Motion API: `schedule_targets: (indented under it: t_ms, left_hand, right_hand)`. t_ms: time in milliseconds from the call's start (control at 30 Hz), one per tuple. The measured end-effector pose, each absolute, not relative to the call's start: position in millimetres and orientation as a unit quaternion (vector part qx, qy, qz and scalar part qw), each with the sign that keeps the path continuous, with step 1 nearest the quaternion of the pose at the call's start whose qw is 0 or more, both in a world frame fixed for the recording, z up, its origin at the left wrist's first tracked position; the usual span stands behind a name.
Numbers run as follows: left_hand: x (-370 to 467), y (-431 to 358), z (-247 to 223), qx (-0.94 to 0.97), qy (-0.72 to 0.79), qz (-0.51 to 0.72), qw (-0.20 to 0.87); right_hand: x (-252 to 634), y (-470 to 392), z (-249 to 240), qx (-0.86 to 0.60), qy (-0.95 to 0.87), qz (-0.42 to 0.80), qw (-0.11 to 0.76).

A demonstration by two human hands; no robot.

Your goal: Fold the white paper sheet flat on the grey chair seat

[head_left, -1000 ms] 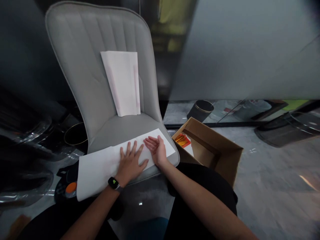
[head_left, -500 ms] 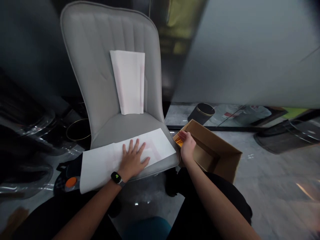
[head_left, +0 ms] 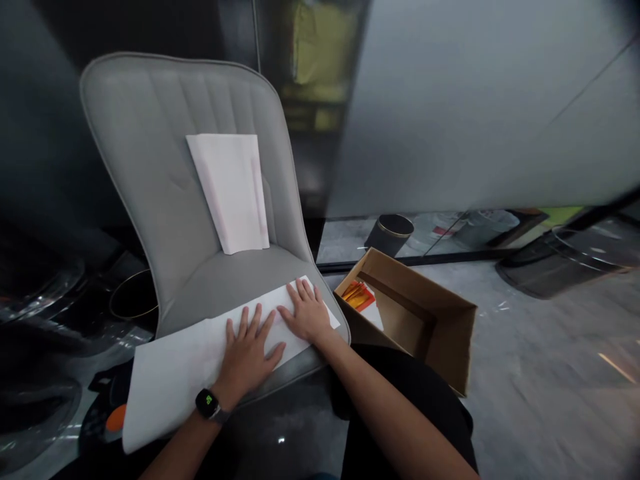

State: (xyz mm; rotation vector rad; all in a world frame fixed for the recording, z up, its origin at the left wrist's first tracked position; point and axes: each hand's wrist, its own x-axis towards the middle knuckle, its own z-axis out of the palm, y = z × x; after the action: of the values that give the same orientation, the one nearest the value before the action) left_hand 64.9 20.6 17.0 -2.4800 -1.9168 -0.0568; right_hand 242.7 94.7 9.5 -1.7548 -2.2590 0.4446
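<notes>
Across the grey seat [head_left: 245, 277] lay a long white paper [head_left: 175, 370], left hand [head_left: 245, 363] and right hand [head_left: 307, 317] splayed flat on it. Looked light, bendy, easily creased imo; I'd have grabbed opposite edges.

The paper sheet [head_left: 173, 373] looks matt (the floor [head_left: 530, 373], glossy).

The scene is dimly and coolly lit. The highest brightness is presented by the white sheet [head_left: 167, 363] along the front edge of the chair seat [head_left: 250, 280]. Deep shadow is held beneath that edge, where a small spot of glare is returned by the floor [head_left: 530, 380]. Scattered highlights are reflected by clear plastic [head_left: 47, 417] beyond the seat's left edge. At far right, the dark bin [head_left: 540, 270] is stretched and softened.
</notes>
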Motion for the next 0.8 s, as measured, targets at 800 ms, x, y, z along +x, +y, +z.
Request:
schedule_targets:
  t_ms: [800]
  left_hand:
    - [58.9,23.7,8.1,-0.798,-0.603,-0.014,-0.001]
  right_hand:
    - [242.8,93.0,5.5,-0.594,-0.778,0.145,0.143]
